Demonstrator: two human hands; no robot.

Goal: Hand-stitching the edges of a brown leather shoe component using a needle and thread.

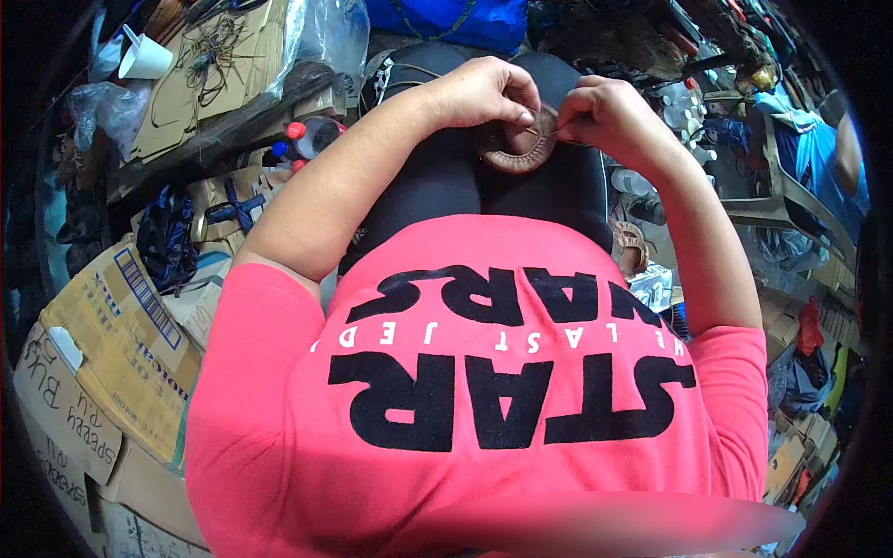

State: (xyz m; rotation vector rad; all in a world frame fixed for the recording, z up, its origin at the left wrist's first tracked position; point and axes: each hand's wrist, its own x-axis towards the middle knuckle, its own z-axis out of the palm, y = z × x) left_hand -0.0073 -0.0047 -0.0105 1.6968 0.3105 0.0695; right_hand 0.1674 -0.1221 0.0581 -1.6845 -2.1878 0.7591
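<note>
A brown leather shoe piece [517, 160], curved like a ring with a stitched rim, lies over my dark-trousered thighs. My left hand [498, 91] is closed in a pinch above its opening; something thin seems to show at the fingertips, too small to name. At the piece's right edge, my right hand [600, 113] is closed, thumb and forefinger pressed together on the rim. A thin strand may run beside these fingers, but I cannot tell whether it is thread. The rest of the right fingers are curled inward.
To the left are a board with flat cardboard [191, 88], a white cup [146, 58], a red-capped bottle [316, 137] and cardboard boxes [112, 353]. Another brown leather piece [631, 246] lies beside my right hip. A blue bag [465, 20] is ahead; a chair [749, 209] stands right.
</note>
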